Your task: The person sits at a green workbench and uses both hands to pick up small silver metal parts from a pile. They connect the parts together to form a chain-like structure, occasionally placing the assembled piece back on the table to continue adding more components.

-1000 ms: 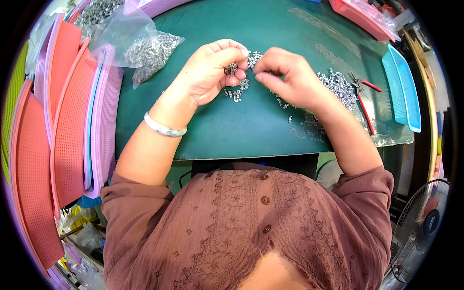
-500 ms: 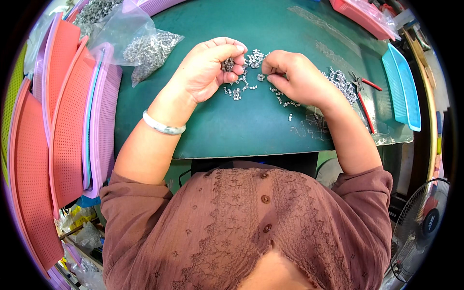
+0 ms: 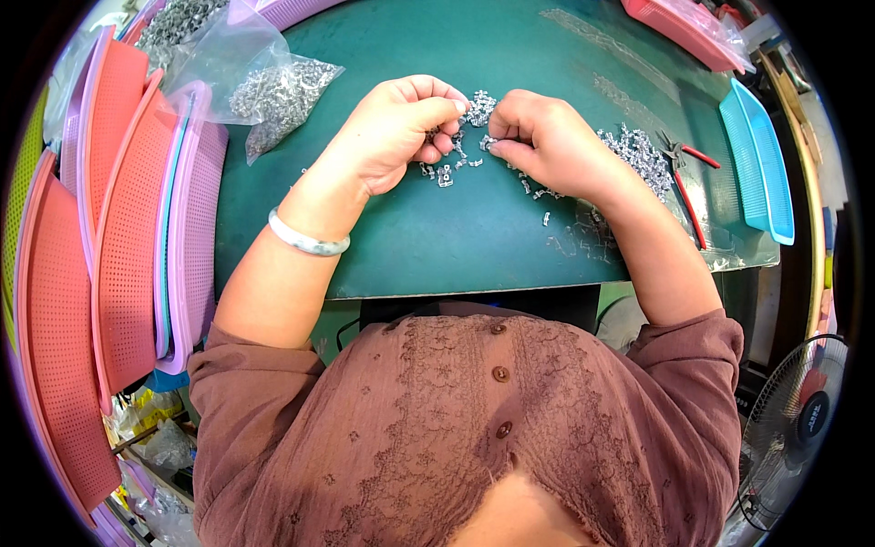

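Observation:
My left hand point(image 3: 394, 137), with a pale bangle point(image 3: 308, 239) on its wrist, is closed, thumb against the index finger. Small dark metal parts show partly between its curled fingers; what its fingertips pinch is too small to make out. Close by on the right, my right hand point(image 3: 545, 137) is closed in a pinch on a small silver metal part point(image 3: 488, 144). A little heap of silver metal parts point(image 3: 480, 107) lies just beyond and between the hands. More loose metal pieces point(image 3: 445, 175) are scattered on the green tabletop point(image 3: 437, 237) below them.
Right of my right forearm are a larger pile of metal parts point(image 3: 641, 157), red-handled pliers point(image 3: 690, 211) and a blue basket point(image 3: 761, 173). A clear bag of metal parts point(image 3: 284, 98) lies at the far left. Pink and purple baskets point(image 3: 137, 228) stand stacked along the left edge.
My left hand has shifted slightly right, its fingers now covering more of the dark parts. My right hand has moved slightly left, so the two hands are closer together.

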Demonstrator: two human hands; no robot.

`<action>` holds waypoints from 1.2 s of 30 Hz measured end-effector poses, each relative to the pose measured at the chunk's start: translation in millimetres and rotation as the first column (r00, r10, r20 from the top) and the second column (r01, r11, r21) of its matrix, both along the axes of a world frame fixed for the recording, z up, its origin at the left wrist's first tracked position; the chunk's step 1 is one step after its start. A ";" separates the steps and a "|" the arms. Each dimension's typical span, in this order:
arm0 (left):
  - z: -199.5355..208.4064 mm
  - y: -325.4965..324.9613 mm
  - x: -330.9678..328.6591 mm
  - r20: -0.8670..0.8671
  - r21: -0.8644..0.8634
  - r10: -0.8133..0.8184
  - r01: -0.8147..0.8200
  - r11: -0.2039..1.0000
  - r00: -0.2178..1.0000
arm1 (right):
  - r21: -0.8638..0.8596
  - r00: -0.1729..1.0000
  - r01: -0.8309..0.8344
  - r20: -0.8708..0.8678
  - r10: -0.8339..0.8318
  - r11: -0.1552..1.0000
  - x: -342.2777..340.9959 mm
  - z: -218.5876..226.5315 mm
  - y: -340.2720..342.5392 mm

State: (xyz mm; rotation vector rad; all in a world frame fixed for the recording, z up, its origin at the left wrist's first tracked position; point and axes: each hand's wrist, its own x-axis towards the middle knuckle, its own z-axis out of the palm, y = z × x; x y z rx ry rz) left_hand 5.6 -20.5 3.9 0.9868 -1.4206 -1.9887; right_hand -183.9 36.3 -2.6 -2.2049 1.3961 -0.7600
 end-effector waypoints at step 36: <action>-8.8 9.1 -8.1 0.068 -0.325 0.012 0.010 0.946 0.998 | 0.351 0.824 -0.029 0.539 -0.177 0.936 4.4 3.1 -0.6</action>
